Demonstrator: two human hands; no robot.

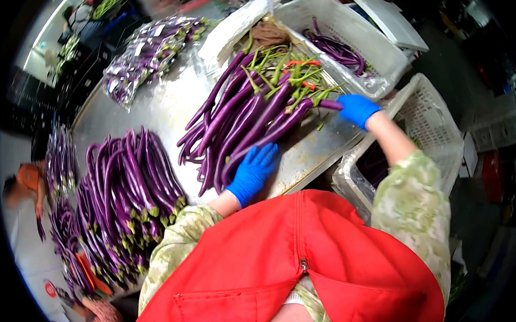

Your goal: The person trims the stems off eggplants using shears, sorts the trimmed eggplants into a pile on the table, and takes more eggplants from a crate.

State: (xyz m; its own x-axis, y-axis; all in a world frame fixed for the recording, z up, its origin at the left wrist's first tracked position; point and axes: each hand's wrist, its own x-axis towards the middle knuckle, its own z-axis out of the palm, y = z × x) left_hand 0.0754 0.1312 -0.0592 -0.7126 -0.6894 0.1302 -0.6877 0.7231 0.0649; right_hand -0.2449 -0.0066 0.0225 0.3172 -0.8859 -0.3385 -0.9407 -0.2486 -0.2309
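Note:
My right hand [358, 110], in a blue glove, is closed around the end of a slim purple eggplant [330, 105] at the right side of a heap. My left hand [251, 173], also gloved in blue, lies with fingers stretched out against the lower edge of that heap of long eggplants [242, 117]. Green stems [273, 72] point mostly away from me. On the left, a large stack of eggplants [130, 190] lies with its green caps toward me.
Wrapped eggplants [153, 50] lie at the back of the metal table [187, 71]. A white crate [383, 51] holding eggplants stands at the back right, another crate [438, 111] nearer. A co-worker in orange [30, 177] is at the far left.

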